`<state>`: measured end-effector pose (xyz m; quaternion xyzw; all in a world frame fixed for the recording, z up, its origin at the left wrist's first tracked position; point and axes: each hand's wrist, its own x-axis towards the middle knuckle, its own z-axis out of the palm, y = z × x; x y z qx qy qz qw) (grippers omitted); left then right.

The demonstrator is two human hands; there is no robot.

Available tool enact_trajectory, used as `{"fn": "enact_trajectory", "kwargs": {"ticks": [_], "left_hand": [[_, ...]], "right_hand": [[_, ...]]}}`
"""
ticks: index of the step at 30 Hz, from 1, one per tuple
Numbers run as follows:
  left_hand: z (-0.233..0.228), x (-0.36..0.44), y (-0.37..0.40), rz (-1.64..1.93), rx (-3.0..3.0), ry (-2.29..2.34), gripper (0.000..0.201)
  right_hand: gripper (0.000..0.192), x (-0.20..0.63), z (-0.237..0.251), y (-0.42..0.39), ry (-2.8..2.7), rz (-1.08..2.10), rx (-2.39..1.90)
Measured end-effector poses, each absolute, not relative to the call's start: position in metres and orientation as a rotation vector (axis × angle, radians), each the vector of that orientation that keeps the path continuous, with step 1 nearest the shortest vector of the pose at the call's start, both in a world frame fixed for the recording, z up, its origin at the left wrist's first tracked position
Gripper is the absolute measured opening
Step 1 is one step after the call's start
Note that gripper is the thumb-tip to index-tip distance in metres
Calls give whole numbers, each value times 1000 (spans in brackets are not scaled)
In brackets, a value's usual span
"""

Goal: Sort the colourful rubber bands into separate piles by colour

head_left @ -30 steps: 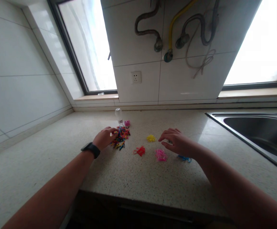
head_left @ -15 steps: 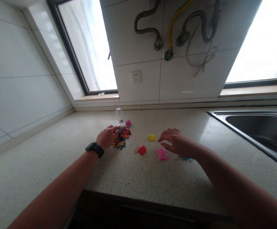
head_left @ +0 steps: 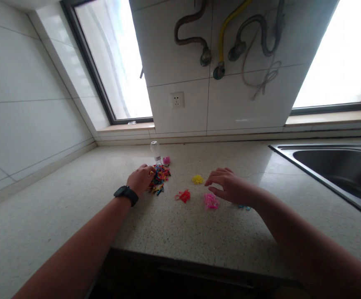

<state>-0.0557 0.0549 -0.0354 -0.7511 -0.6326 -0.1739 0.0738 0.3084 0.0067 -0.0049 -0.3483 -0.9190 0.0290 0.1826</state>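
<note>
My left hand (head_left: 140, 180), with a black watch (head_left: 126, 194) on the wrist, is at the left edge of a mixed heap of small coloured rubber bands (head_left: 161, 176). Its fingers curl in, and a few coloured bands show at the fingertips. My right hand (head_left: 225, 183) hovers with thumb and fingers apart, holding nothing I can see. Just below it lies a pink pile of bands (head_left: 211, 201); to its left is a yellow pile (head_left: 197, 179). A red pile (head_left: 184, 196) lies between the hands. Blue bands (head_left: 244, 207) are partly hidden beneath my right forearm.
Behind the mixed heap stands a clear bottle (head_left: 156, 152), bottom up, beside a pink cap (head_left: 166, 160). A steel sink (head_left: 284, 150) is set into the speckled counter (head_left: 174, 232) at right. Hoses and a socket (head_left: 177, 100) are on the tiled wall.
My left hand has shifted very slightly right, its fingers curling in at the heap's edge, where coloured bands now show at the fingertips. My right hand has hardly moved.
</note>
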Motion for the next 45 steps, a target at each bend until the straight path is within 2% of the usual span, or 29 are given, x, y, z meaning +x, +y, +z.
{"fn": "enact_trajectory", "kwargs": {"ticks": [45], "left_hand": [[-39, -55, 59, -439, -2154, -1935, 30]], "right_hand": [[18, 304, -2, 5, -2624, 122, -964]]}}
